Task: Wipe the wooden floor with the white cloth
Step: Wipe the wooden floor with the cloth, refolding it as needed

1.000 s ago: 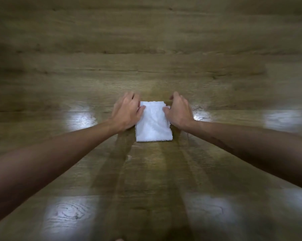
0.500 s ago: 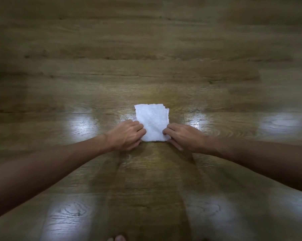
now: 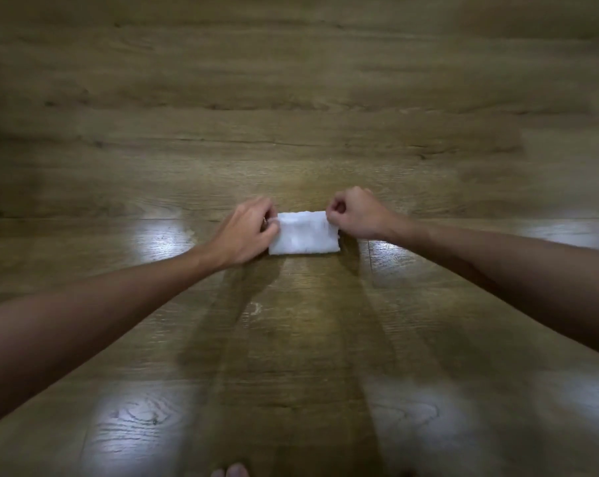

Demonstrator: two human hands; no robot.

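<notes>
**Cloth folded shorter, both hands at its far corners**

Folded over since half a second ago, the white cloth (image 3: 304, 233) now lies as a wide, short rectangle where it was a taller square, and both hands have moved from its near edge up to its far corners.

Nearest the camera, the tips of a few toes (image 3: 231, 471) show at the bottom edge of the view. Beyond them the wooden floor (image 3: 291, 356) carries bright patches of reflected light on either side and dark shadow bands running up toward the cloth. Both bare forearms reach in from the lower corners.

Farther out, the cloth lies flat on the floor, roughly in the middle of the view, between the two hands. The left hand (image 3: 244, 232) touches the cloth's left side, its fingers curled and pinching the far left corner. The right hand (image 3: 355, 212) sits at the far right corner, fingers curled into a loose fist, thumb and forefinger pinching the cloth's edge.

Past the hands, floor boards run across the view, blurred toward the top.
</notes>
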